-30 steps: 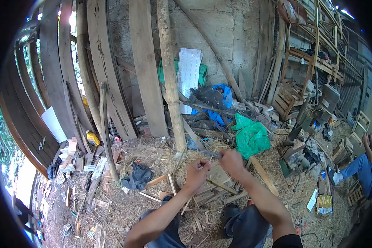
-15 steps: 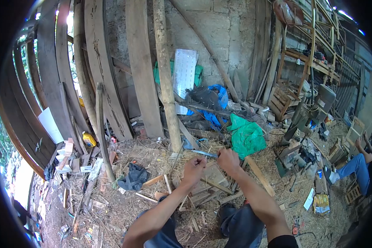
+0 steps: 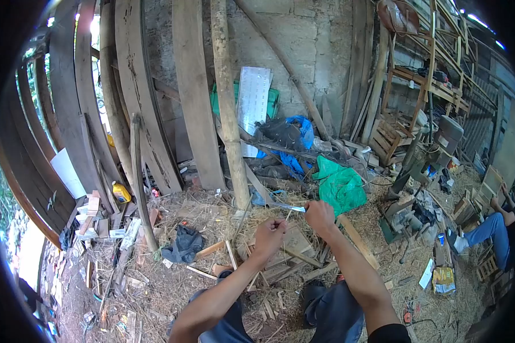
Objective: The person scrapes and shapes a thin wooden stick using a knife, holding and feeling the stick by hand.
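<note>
Both hands (image 3: 269, 236), littered floor (image 3: 166, 288), block wall (image 3: 301, 50)

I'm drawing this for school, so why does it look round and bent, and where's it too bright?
In the head view, black edges round off the picture and the boards at far left bow, probably from a wide lens; in the head view, daylight glares white at lower left; in the head view, the right hand's pale, blade-like thing lacks clear detail.
</note>
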### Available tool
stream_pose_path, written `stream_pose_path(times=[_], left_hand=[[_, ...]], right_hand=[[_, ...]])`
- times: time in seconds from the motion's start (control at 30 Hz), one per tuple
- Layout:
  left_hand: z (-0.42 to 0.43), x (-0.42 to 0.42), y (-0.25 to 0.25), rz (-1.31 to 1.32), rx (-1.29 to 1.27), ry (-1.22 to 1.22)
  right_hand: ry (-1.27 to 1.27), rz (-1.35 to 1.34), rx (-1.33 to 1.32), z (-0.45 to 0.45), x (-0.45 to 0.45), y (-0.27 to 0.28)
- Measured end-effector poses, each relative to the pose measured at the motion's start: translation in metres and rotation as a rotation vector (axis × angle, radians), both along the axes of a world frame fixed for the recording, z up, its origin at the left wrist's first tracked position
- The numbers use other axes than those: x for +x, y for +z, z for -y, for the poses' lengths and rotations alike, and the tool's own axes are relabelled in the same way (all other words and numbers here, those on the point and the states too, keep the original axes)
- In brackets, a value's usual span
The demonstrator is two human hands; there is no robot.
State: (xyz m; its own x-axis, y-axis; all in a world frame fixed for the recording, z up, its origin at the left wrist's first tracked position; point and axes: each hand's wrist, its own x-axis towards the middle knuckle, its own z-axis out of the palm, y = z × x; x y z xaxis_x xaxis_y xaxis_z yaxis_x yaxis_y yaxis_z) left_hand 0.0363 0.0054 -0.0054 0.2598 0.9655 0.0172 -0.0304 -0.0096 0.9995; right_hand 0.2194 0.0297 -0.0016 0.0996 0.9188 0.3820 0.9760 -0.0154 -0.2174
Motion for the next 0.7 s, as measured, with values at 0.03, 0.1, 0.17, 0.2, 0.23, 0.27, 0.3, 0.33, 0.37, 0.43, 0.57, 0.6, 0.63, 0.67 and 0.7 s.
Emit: stream_pose_path(times=[0.03,0.1,0.17,0.2,0.23,0.27,0.3,0.33,0.37,0.43,0.57,0.6,0.63,0.67,0.7], left_hand=[[-0.001,0.002,0.000,0.013,0.007,0.017],[-0.007,0.003,-0.005,0.023,0.015,0.034],[-0.014,0.008,-0.015,0.009,0.082,0.076],[-0.013,0.009,-0.013,0.015,0.081,0.070],[-0.013,0.008,-0.010,-0.016,0.074,0.084],[-0.013,0.007,-0.008,-0.048,0.068,0.101],[-0.014,0.005,-0.007,-0.047,0.069,0.102],[-0.014,0.004,-0.007,-0.092,0.137,0.125],[-0.014,0.004,-0.007,-0.136,0.206,0.147],[-0.014,0.000,-0.008,-0.103,0.195,0.140],[-0.013,-0.014,-0.015,-0.107,0.260,0.097],[-0.006,-0.014,-0.017,-0.118,0.245,0.094],[-0.005,-0.012,-0.016,-0.142,0.242,0.098],[-0.008,-0.006,-0.011,-0.150,0.251,0.106],[-0.009,-0.004,-0.009,-0.139,0.249,0.102]], right_hand=[[-0.021,-0.046,-0.032,-0.002,0.002,0.004],[-0.043,-0.095,-0.062,-0.005,0.001,0.003],[-0.107,-0.130,-0.089,-0.012,0.000,-0.003],[-0.114,-0.124,-0.089,-0.011,0.001,-0.003],[-0.109,-0.126,-0.090,-0.012,0.000,-0.004],[-0.102,-0.129,-0.090,-0.014,-0.003,-0.004],[-0.100,-0.127,-0.089,-0.017,-0.008,-0.008],[-0.127,-0.130,-0.076,-0.020,-0.013,-0.013],[-0.155,-0.132,-0.061,-0.020,-0.016,-0.018],[-0.044,-0.067,-0.052,-0.002,-0.029,-0.006],[0.013,-0.042,-0.064,-0.016,-0.015,0.008],[-0.031,-0.064,-0.099,-0.012,-0.011,0.001],[-0.034,-0.070,-0.105,-0.009,-0.015,-0.008],[-0.017,-0.039,-0.074,-0.009,-0.015,-0.011],[-0.001,-0.006,-0.051,-0.004,-0.018,-0.006]])
